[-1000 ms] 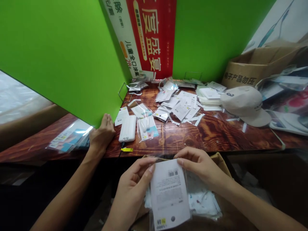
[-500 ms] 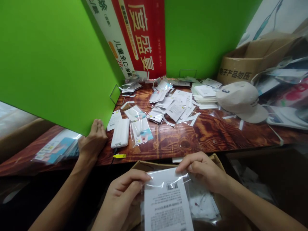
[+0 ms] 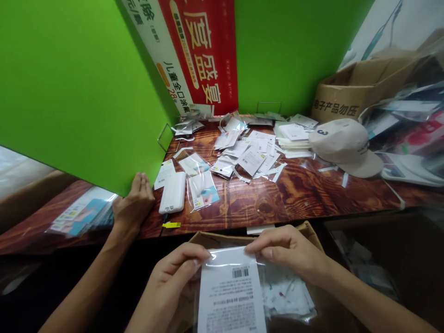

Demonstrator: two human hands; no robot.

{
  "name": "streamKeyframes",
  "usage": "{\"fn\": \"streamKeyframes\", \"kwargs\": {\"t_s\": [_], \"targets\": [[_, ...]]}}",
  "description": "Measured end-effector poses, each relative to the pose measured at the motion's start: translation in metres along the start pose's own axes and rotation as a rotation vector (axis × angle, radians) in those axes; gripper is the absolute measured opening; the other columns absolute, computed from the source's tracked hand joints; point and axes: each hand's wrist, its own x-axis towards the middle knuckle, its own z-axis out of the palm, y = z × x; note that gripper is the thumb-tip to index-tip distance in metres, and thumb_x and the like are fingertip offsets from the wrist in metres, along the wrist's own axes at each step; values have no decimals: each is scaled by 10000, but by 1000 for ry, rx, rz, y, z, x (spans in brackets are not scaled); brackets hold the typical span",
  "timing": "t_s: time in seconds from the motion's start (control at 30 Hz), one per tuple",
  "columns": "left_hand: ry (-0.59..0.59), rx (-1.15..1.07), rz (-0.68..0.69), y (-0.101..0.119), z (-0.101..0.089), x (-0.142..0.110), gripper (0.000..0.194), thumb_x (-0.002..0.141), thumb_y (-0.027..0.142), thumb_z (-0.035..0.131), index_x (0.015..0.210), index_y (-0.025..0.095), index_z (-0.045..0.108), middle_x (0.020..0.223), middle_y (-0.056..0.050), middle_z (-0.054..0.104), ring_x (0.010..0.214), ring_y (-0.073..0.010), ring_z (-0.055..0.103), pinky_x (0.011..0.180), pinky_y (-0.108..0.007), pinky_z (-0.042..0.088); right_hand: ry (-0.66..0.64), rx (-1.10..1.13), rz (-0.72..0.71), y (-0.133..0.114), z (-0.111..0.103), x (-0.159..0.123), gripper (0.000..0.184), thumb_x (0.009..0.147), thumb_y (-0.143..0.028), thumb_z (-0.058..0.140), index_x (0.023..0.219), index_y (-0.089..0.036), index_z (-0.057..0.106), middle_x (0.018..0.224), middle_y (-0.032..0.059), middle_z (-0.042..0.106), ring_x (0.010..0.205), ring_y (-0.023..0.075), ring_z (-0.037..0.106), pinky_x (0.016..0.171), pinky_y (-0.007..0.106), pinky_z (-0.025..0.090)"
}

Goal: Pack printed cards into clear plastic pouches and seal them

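A white printed card in a clear plastic sleeve (image 3: 229,296) is stretched between my two hands, its barcode near the upper edge. My left hand (image 3: 176,277) pinches its upper left corner between thumb and fingers. On the upper right corner, my right hand (image 3: 289,249) has a similar pinch. Below the hands stands an open cardboard box (image 3: 204,238), with several plastic-wrapped packets (image 3: 289,296) inside. The lower end of the card runs out of the picture.
Another person's hand (image 3: 133,203) rests at the lower edge of a green board (image 3: 83,92) on the left. Packaged cards (image 3: 251,159), a white power bank (image 3: 172,192), a cap (image 3: 347,145) and a cardboard carton (image 3: 347,99) occupy the wooden table (image 3: 294,199).
The sleeved card has come lower in view, so its bottom end is cut off. Both hands have stayed at its upper corners. The view has shifted slightly, moving the table items left.
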Motion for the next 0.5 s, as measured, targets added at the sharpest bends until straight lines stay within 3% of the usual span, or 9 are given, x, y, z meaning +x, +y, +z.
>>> {"fn": "streamKeyframes", "kwargs": {"t_s": [0.23,0.5], "targets": [[74,3,29,5,7,-6,159,562,233,835,635,183,703,490,39,654,428,-88,563,422,-142,404,-39,-43,1,-2,2,-4,225,855,-399,707,1014,-263,790,951,51,769,855,173,686,749,283,518],[40,-39,28,5,5,-7,191,553,263,879,630,194,719,498,30,675,453,-111,608,447,-166,487,-61,19,-22,0,6,-6,217,859,-348,711,1066,-314,768,950,19,740,836,137,650,723,252,482]]}}
